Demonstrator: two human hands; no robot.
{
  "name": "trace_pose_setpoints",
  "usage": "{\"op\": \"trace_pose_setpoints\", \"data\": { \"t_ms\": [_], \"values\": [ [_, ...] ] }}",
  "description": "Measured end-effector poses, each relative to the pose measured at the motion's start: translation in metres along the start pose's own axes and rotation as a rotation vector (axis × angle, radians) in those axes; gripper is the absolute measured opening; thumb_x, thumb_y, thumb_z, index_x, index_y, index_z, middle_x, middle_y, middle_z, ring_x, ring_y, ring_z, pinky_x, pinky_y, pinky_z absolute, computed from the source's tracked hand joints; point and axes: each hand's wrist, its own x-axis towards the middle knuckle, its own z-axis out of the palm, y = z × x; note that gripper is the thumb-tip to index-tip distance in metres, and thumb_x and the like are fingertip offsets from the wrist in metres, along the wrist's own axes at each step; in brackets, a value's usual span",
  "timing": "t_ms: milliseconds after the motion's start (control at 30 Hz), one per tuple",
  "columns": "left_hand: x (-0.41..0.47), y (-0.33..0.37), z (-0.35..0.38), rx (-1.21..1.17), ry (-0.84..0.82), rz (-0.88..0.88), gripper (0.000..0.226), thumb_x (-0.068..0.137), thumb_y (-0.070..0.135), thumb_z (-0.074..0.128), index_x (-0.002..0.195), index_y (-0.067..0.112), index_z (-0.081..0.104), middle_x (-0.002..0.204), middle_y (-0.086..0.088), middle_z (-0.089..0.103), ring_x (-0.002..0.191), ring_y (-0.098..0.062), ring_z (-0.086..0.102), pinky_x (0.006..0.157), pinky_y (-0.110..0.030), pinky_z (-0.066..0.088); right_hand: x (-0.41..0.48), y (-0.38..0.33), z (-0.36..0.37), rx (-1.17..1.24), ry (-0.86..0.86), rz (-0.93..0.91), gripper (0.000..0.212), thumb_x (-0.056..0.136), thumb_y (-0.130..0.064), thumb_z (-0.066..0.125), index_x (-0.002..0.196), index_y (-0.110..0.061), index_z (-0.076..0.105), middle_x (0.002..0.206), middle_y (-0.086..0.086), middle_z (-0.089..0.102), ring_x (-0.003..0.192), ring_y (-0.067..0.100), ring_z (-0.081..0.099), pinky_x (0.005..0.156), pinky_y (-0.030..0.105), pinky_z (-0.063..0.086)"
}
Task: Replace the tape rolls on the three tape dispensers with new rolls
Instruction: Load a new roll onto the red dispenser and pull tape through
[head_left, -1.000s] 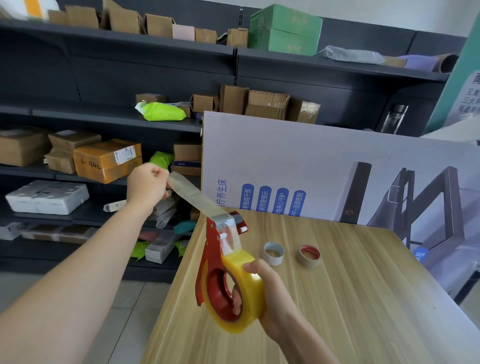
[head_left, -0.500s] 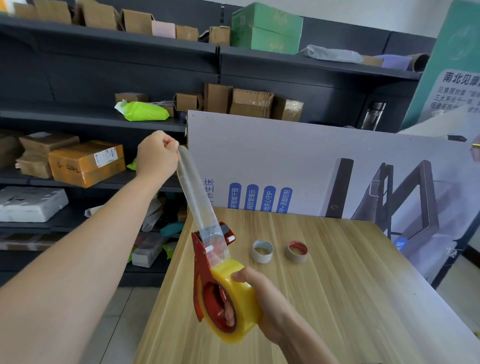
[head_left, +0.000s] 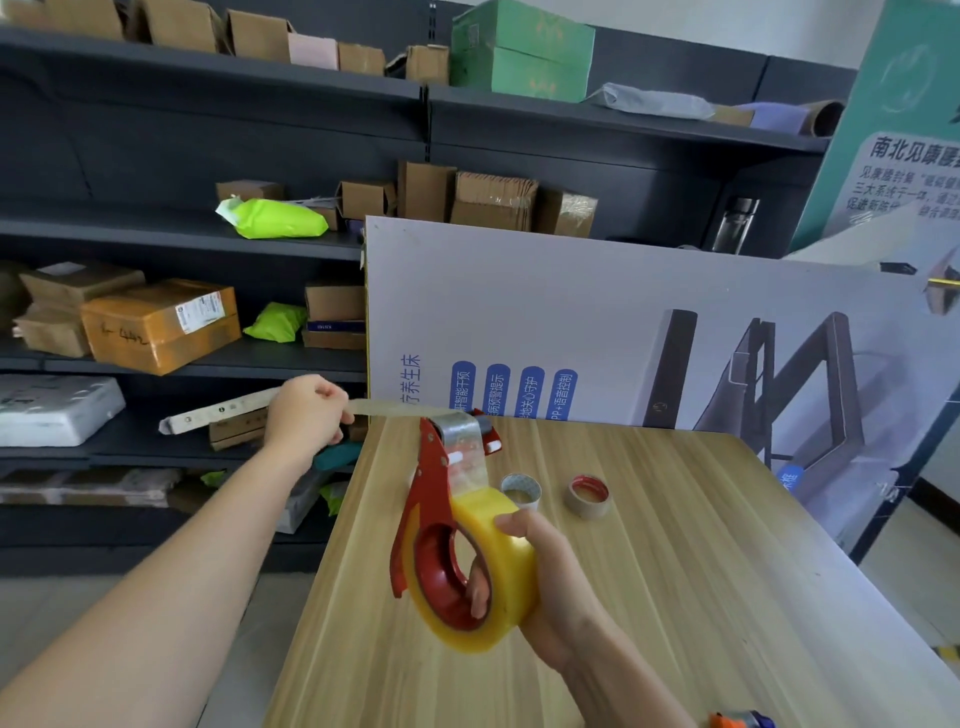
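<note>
Head view: one red tape dispenser (head_left: 428, 499) is held above the wood-grain surface (head_left: 675, 571), carrying one full, glossy yellow tape roll (head_left: 506, 566). The right hand (head_left: 545, 587) grips it, fingers curled through the round hub. Left of the dispenser, the left hand (head_left: 304, 415) has its fingers pinched on one clear, flat tape strip (head_left: 395, 408). Just behind the dispenser stand two short cardboard rings: a white-lined core (head_left: 521, 491) and a red-lined core (head_left: 587, 495).

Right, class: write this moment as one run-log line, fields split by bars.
left grip: pinches strip | right grip: holds dispenser, yellow roll mounted | strip: stretched left | table: white roll, red-lined roll
</note>
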Motion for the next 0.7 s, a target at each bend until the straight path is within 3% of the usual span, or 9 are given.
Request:
{"op": "trace_pose_setpoints", "data": {
  "t_ms": [100, 167, 367, 500, 700],
  "values": [
    [-0.013, -0.015, 0.005, -0.102, -0.059, -0.066, 0.012, 0.091, 0.006, 0.050, 0.097, 0.012, 0.058, 0.078, -0.011, 0.069, 0.052, -0.020, 0.053, 0.050, -0.028, 0.048, 0.001, -0.004, 0.002, 0.060, 0.032, 0.002, 0.039, 0.066, -0.038, 0.048, 0.049, -0.006, 0.063, 0.046, 0.014, 0.055, 0.047, 0.022, 0.051, 0.060, 0.030, 0.047],
    [-0.023, -0.023, 0.009, -0.122, -0.096, -0.083, 0.014, 0.090, 0.003, 0.049, 0.093, 0.015, 0.055, 0.076, -0.013, 0.068, 0.050, -0.020, 0.051, 0.052, -0.030, 0.048, 0.002, -0.007, 0.004, 0.122, 0.063, -0.006, 0.035, 0.065, -0.036, 0.050, 0.050, -0.009, 0.066, 0.048, 0.015, 0.054, 0.046, 0.023, 0.050, 0.060, 0.033, 0.046],
    [-0.050, -0.047, 0.020, -0.209, -0.285, -0.149, 0.023, 0.089, -0.003, 0.042, 0.083, 0.008, 0.061, 0.064, -0.012, 0.057, 0.046, -0.019, 0.046, 0.053, -0.030, 0.044, 0.009, -0.014, 0.002, 0.213, 0.101, -0.035, 0.044, 0.083, -0.029, 0.044, 0.050, -0.010, 0.066, 0.049, 0.013, 0.053, 0.045, 0.022, 0.049, 0.057, 0.032, 0.044],
    [-0.072, -0.054, 0.028, -0.283, -0.396, -0.192, 0.028, 0.091, -0.007, 0.040, 0.079, 0.006, 0.063, 0.056, -0.006, 0.053, 0.041, -0.016, 0.044, 0.046, -0.024, 0.042, 0.012, -0.017, 0.004, 0.252, 0.117, -0.037, 0.045, 0.085, -0.029, 0.042, 0.052, -0.011, 0.067, 0.051, 0.011, 0.054, 0.045, 0.021, 0.049, 0.056, 0.030, 0.044],
    [-0.099, -0.061, 0.031, -0.435, -0.545, -0.280, 0.029, 0.094, -0.002, 0.042, 0.078, 0.008, 0.064, 0.052, -0.004, 0.055, 0.042, -0.015, 0.045, 0.050, -0.028, 0.048, 0.015, -0.017, 0.009, 0.265, 0.156, -0.001, 0.045, 0.086, -0.031, 0.045, 0.053, -0.010, 0.066, 0.053, 0.010, 0.055, 0.046, 0.020, 0.049, 0.055, 0.029, 0.044]
  ]
}}
